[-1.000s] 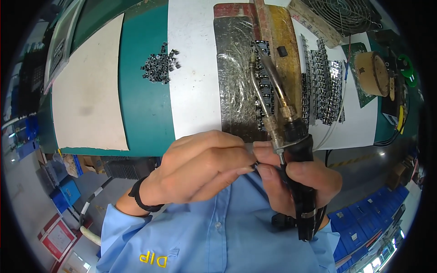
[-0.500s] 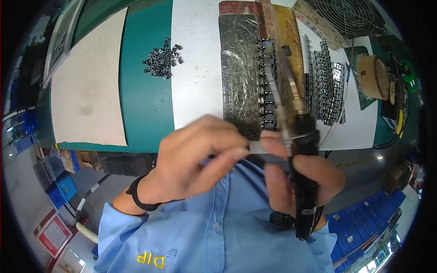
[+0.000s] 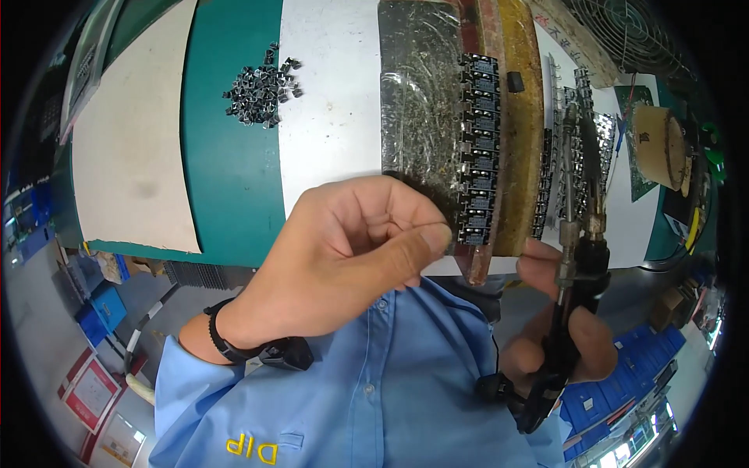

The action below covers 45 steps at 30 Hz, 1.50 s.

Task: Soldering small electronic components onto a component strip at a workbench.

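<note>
My left hand (image 3: 351, 242) is closed in a pinch, thumb against forefinger, over the near end of a dark, scuffed block (image 3: 421, 117). Whatever sits between those fingertips is hidden. Right beside them runs a row of small black components (image 3: 480, 148) along the block's right edge. My right hand (image 3: 577, 343) is wrapped around a black-handled soldering iron (image 3: 581, 269), whose two long metal prongs point away from me. Those prongs hover over strips of shiny small parts (image 3: 560, 164) on the right.
A heap of loose black parts (image 3: 261, 93) lies left on the green mat (image 3: 234, 179), next to a beige board (image 3: 133, 148). A yellow-brown bar (image 3: 521, 164) borders the component row, with a small black piece (image 3: 515, 82) on it. Farther right are a round tan roll (image 3: 655, 148) and a fan guard (image 3: 624, 31).
My right hand has carried the soldering iron rightward, away from the component row. My left hand has shifted slightly right, its pinch now beside the row's near end.
</note>
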Each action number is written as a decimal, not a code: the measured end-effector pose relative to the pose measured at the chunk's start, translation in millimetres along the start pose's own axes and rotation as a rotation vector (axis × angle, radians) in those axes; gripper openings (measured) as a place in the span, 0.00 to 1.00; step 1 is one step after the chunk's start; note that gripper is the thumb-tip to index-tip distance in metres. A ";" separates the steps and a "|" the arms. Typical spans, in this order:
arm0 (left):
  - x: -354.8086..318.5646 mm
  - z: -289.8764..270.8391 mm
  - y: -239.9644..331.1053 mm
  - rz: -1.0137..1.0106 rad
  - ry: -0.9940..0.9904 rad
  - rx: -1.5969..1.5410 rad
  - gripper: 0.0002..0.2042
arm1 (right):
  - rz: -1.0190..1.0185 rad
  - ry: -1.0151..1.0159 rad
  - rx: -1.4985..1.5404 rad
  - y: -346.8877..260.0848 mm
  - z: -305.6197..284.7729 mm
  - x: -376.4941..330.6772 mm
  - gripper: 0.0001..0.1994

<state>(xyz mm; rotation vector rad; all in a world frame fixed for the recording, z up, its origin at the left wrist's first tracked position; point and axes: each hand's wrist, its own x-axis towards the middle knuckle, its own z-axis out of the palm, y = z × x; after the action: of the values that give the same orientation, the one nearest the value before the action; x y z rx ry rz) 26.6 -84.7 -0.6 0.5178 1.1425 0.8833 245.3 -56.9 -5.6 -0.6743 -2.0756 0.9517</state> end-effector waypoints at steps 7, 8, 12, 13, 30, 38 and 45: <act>1.0 3.4 -1.6 0.004 0.000 -0.042 0.04 | -0.027 -0.023 -0.038 2.0 -1.9 -3.3 0.24; 1.3 3.2 -2.3 0.009 0.002 -0.039 0.04 | -0.032 -0.027 -0.041 2.9 -1.6 -4.0 0.24; 1.5 3.5 -4.1 0.014 0.009 -0.035 0.04 | -0.055 -0.043 -0.055 5.2 -1.2 -6.0 0.24; 1.3 4.2 -3.9 0.008 0.008 -0.037 0.05 | -0.060 -0.046 -0.063 4.6 -1.8 -6.4 0.24; 7.3 0.3 3.8 -0.063 -0.040 0.012 0.07 | -0.011 0.119 0.000 -16.2 -1.4 -23.7 0.25; 8.5 0.7 7.1 -0.087 -0.036 0.032 0.06 | 0.055 0.278 0.065 -28.4 -4.0 -31.8 0.27; 9.3 -0.2 6.7 -0.096 -0.039 0.007 0.06 | 0.083 0.202 0.019 -32.5 -1.2 -31.6 0.26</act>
<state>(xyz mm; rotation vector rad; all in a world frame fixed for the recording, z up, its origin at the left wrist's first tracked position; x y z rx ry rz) 25.5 -73.3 -0.8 0.4796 1.1256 0.7831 259.9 -97.6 8.0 -0.8178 -1.8718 0.9089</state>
